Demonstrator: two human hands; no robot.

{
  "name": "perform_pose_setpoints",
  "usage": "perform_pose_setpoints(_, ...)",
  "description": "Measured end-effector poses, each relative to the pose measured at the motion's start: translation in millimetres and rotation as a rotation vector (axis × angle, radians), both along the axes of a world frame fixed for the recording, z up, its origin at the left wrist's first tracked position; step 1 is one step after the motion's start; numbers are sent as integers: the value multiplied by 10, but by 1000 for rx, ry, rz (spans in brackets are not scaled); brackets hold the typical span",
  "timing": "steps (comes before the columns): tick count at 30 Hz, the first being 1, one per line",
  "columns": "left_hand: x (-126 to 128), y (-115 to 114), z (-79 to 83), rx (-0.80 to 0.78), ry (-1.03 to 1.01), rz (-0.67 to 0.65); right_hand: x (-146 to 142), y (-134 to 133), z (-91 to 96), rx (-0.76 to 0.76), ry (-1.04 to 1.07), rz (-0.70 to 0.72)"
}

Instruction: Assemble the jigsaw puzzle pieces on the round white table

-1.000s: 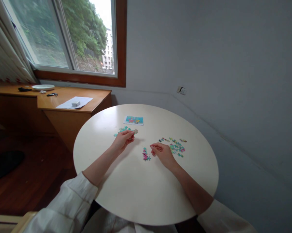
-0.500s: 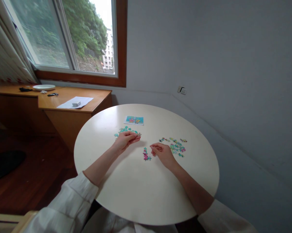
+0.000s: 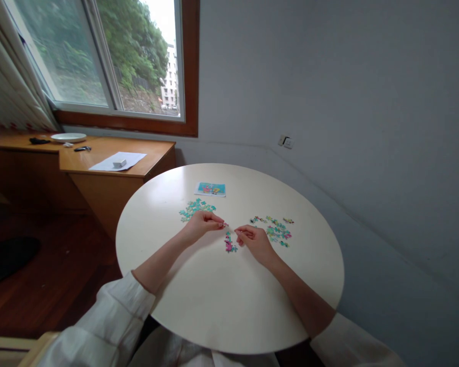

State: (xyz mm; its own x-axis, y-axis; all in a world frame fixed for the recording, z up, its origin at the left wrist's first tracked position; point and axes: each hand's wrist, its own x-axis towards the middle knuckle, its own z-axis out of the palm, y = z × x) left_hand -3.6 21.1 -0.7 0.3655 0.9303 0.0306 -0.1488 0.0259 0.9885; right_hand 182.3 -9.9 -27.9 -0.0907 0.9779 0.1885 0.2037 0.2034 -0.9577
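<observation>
My left hand (image 3: 203,226) is closed in a pinch on a small puzzle piece (image 3: 225,225) with some pink on it. Just below that piece lies a joined strip of puzzle pieces (image 3: 228,243), pink and teal, flat on the table. My right hand (image 3: 254,241) is beside the strip on its right, thumb and fingertips pressed together; whatever they hold is too small to make out. Loose teal pieces (image 3: 194,208) lie in a heap beyond my left hand. More mixed-colour pieces (image 3: 278,232) are spread out to the right of my right hand.
A picture card (image 3: 210,189) lies toward the far side of the round white table (image 3: 214,300). To the left, a wooden desk (image 3: 99,145) bears a white plate (image 3: 69,137), a paper sheet (image 3: 132,160) and a small white box (image 3: 119,163). A wall stands to the right.
My left hand has come nearer and slightly right, bringing its piece from beside the teal heap to just above the joined strip. My right hand has hardly moved.
</observation>
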Motion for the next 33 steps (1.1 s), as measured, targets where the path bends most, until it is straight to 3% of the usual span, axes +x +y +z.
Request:
perform_pose_setpoints(8,42,7,-62,129,128,-68,-34,-14,21,-10,-1,32)
perform_pose_setpoints(19,58,-27,-61,187,187,-102,-60,-30,36,9,-46,38)
perform_pose_setpoints(33,63,-22,-66,83,194,-116,-61,-35,38,0,-75,38)
